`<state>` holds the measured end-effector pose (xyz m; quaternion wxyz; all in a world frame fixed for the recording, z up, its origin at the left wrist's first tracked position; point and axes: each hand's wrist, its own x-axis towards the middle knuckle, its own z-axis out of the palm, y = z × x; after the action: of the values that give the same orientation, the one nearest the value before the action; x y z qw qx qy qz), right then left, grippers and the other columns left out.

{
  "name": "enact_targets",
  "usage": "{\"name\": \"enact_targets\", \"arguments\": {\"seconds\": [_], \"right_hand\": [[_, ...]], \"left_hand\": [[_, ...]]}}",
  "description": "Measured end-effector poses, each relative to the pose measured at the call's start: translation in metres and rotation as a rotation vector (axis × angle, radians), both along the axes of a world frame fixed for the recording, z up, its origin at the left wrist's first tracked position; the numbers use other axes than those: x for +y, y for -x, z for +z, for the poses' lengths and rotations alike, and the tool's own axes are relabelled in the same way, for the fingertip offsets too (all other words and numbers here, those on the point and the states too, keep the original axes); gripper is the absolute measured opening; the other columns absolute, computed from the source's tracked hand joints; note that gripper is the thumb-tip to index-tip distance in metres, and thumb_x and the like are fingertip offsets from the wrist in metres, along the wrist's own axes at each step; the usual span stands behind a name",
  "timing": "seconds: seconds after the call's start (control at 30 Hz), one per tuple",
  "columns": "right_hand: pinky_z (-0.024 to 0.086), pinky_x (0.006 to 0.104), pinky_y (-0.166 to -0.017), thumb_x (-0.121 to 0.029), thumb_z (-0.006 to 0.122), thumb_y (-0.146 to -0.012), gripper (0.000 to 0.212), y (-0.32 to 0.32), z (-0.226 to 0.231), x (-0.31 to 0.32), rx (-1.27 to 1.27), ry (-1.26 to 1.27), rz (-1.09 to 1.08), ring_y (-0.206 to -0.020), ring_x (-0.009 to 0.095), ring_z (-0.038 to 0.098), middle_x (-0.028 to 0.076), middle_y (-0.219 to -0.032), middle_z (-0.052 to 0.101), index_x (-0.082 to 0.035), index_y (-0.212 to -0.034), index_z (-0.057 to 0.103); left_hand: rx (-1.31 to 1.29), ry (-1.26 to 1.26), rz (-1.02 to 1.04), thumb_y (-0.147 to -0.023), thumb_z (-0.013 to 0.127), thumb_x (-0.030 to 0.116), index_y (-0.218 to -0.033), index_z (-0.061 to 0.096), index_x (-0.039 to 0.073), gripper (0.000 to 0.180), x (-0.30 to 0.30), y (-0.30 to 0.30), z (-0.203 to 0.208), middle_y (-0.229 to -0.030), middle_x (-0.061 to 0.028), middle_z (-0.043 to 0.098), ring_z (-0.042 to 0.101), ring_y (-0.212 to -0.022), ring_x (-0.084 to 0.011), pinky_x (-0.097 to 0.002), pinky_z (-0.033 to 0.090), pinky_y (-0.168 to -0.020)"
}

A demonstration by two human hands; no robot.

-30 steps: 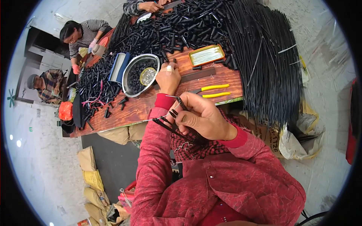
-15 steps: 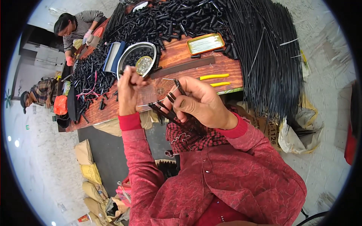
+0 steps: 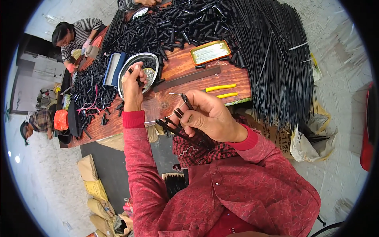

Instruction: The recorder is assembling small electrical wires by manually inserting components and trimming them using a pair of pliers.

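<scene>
My left hand (image 3: 132, 87) is over the near edge of an oval steel tray (image 3: 121, 86), fingers curled inward. A small dark bit shows at its fingers; I cannot make out what they hold. Small black parts (image 3: 147, 60) and a round yellow-rimmed dish of tiny shiny pieces (image 3: 149, 76) lie in the tray. My right hand (image 3: 215, 118) is closed around a thin metal wire (image 3: 150, 122) with several narrow black strips (image 3: 167, 125) hanging from it. The wire's ends stick out on both sides of the fingers.
Yellow-handled pliers (image 3: 221, 87), a dark flat bar (image 3: 187, 78) and an orange-rimmed tray of thin pale pins (image 3: 210, 52) lie on the wooden table (image 3: 237, 75). Black tubes (image 3: 173, 29) are heaped behind; long black strands (image 3: 276, 71) overhang the right edge. Another person (image 3: 77, 37) works at far left.
My left hand has moved slightly up over the steel tray. The right hand keeps its hold on the wire. The view has shifted a little, and another person's hands show at the top.
</scene>
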<state>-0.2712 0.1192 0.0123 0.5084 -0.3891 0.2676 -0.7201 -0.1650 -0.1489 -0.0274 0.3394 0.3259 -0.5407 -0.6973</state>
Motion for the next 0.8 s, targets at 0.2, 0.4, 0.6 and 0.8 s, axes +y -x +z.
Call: {"name": "enact_targets", "arguments": {"seconds": [0.2, 0.4, 0.6, 0.8], "right_hand": [[0.045, 0.0196, -0.055, -0.023, 0.058, -0.096, 0.024, 0.008, 0.001, -0.001, -0.041, -0.027, 0.003, -0.064, 0.005, 0.054, 0.000, -0.082, 0.055, -0.002, -0.104, 0.051], [0.045, 0.0196, -0.055, -0.024, 0.057, -0.097, 0.023, 0.017, -0.002, -0.001, -0.077, -0.021, -0.001, -0.065, 0.005, 0.054, 0.000, -0.082, 0.055, -0.002, -0.103, 0.051], [0.045, 0.0197, -0.056, -0.024, 0.057, -0.097, 0.023, 0.020, -0.005, -0.001, -0.094, -0.009, 0.043, -0.066, 0.005, 0.054, 0.000, -0.083, 0.055, -0.003, -0.102, 0.051], [0.047, 0.0219, -0.060, -0.024, 0.058, -0.096, 0.023, 0.021, -0.004, -0.002, -0.075, -0.048, 0.058, -0.065, 0.007, 0.055, 0.008, -0.093, 0.061, -0.003, -0.100, 0.051]], "left_hand": [[-0.513, 0.987, 0.069, -0.090, 0.062, 0.027, -0.099, 0.070, 0.002, 0.028, -0.006, 0.039, -0.005, -0.079, -0.0054, 0.066, 0.058, -0.068, -0.0104, -0.0259, 0.045, -0.063], [-0.706, 0.947, 0.023, -0.090, 0.061, 0.028, -0.101, 0.069, 0.003, 0.028, -0.005, 0.056, -0.013, -0.085, -0.0089, 0.069, 0.062, -0.079, -0.0142, -0.0286, 0.047, -0.075], [-0.511, 0.968, 0.019, -0.090, 0.061, 0.025, -0.097, 0.068, 0.004, 0.023, 0.004, 0.053, -0.020, -0.085, -0.0132, 0.068, 0.065, -0.080, -0.0220, -0.0315, 0.048, -0.075], [-0.645, 1.409, -0.024, -0.083, 0.062, 0.016, -0.116, 0.059, 0.008, 0.034, 0.017, 0.091, -0.049, -0.100, -0.0172, 0.063, 0.062, -0.092, -0.0323, -0.0411, 0.050, -0.079]]}}
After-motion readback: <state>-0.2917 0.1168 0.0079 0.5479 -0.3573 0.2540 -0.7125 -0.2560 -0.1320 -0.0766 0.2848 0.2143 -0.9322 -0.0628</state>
